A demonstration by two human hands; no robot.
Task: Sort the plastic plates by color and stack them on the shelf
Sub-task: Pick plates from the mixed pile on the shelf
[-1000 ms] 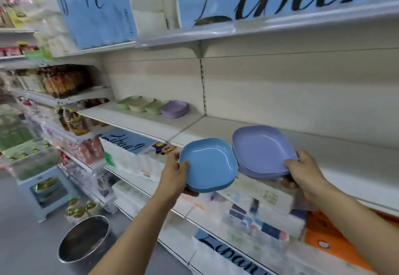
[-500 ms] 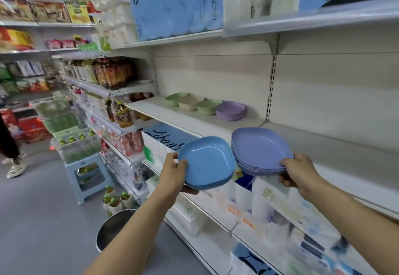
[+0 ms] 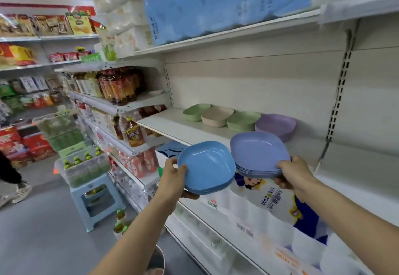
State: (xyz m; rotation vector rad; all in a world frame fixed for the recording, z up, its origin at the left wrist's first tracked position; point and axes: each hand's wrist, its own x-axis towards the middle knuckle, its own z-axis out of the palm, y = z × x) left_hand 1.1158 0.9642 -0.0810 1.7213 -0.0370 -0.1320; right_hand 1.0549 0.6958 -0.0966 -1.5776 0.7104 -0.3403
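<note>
My left hand (image 3: 174, 176) grips a stack of blue plates (image 3: 208, 166) by its left rim, thumb on top. My right hand (image 3: 292, 174) grips a stack of purple-blue plates (image 3: 258, 152) at its right rim. Both stacks are held in the air in front of the white shelf (image 3: 172, 123). On that shelf stand, left to right, a green stack (image 3: 195, 111), a beige stack (image 3: 217, 116), another green stack (image 3: 243, 120) and a lilac stack (image 3: 277, 125).
Drink bottles (image 3: 118, 87) fill the shelves to the left. Below the plates are packs of tissue paper (image 3: 269, 197). A light blue stool (image 3: 97, 203) with crates on it stands in the aisle. A person's leg and shoe (image 3: 15, 186) show at the far left.
The view has swung left along the aisle, so the plate stacks on the shelf look nearer. Both hands keep their grip on the same stacks.
</note>
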